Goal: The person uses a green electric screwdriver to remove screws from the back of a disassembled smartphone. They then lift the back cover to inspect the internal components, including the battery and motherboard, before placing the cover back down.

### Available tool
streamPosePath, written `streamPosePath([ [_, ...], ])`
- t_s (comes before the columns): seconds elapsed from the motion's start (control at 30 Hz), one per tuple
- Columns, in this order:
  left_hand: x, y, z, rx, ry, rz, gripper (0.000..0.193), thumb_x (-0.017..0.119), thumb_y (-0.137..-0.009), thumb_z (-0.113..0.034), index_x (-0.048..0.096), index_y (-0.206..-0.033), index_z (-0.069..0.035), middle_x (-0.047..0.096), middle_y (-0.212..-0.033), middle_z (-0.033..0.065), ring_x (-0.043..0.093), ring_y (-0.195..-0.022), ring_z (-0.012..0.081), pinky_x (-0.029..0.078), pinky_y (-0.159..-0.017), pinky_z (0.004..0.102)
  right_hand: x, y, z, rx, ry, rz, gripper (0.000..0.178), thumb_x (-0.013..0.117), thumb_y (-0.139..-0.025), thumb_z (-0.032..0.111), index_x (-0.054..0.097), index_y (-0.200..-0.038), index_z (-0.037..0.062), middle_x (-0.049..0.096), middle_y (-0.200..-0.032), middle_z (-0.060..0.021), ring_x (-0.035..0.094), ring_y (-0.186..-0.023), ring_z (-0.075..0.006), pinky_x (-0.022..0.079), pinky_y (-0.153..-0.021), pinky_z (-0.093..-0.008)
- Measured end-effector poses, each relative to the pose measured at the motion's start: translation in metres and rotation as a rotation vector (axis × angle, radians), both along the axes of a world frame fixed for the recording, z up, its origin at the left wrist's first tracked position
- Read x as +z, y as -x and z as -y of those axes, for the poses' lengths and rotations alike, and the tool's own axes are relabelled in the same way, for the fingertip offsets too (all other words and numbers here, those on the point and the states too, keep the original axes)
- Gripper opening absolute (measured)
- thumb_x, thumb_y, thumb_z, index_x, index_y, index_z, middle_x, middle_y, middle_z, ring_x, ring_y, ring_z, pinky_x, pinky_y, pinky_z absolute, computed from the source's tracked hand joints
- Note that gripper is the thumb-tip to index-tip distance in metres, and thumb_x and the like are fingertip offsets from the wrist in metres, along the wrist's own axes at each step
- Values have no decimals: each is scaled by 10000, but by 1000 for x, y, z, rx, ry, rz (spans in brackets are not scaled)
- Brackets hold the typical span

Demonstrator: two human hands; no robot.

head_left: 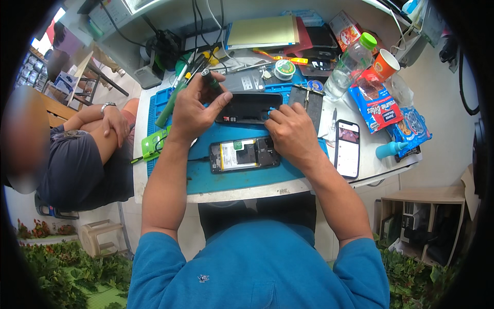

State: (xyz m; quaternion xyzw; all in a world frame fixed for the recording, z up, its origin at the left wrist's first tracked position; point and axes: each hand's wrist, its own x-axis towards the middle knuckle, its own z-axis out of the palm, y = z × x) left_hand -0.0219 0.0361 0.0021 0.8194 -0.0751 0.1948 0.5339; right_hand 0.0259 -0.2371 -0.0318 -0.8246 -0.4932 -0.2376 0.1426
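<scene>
My left hand [198,105] is closed around a dark cylindrical tool [208,78] with a greenish band; its exact kind does not show. Beside that hand lies a dark phone back cover [242,103], inner side up. Over the cover's right end, my right hand [293,129] pinches a small blue piece [268,110], mostly hidden by the fingers. Nearer to me on the blue work mat [206,181] is an opened phone [242,155], its battery and inner parts exposed. A black cable runs to its left end.
A smartphone [348,149] with a lit screen lies at right, near snack packets [376,105], a water bottle [355,64] and an orange cup [385,64]. A solder spool [284,70] and several tools stand behind. Another person [82,149] sits at left, close to the table.
</scene>
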Motion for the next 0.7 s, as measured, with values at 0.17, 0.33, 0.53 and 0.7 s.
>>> streamPosePath([
  [0.17,-4,-1,-2,22,-60,43,398,889,-1003,-65,649,-1316,-20,788,-1036,22,764,-947,97,612,-857,280,3,-4,0,-1,25,-44,104,725,-792,45,762,-878,90,698,-951,-75,679,-1011,-279,497,-909,-439],
  [0.33,5,4,4,-18,-21,-12,360,867,-1024,-83,649,-1302,-11,809,-1009,42,779,-932,100,616,-830,281,9,-7,-4,6,26,-92,148,777,-764,20,771,-900,80,703,-958,-74,677,-1030,-285,497,-921,-434],
  [0.53,7,6,9,-13,-91,33,365,874,-1020,-99,654,-1298,-14,815,-977,51,788,-894,108,604,-789,279,3,-2,0,-28,-3,-125,135,801,-828,28,798,-960,53,721,-981,-78,674,-1032,-289,505,-926,-434],
  [0.7,8,10,9,3,-107,93,369,874,-1023,-117,655,-1302,-18,809,-972,43,775,-856,106,601,-794,285,11,14,2,-42,-92,-113,131,803,-919,60,826,-1044,32,755,-1033,-94,678,-1036,-299,515,-928,-443],
])
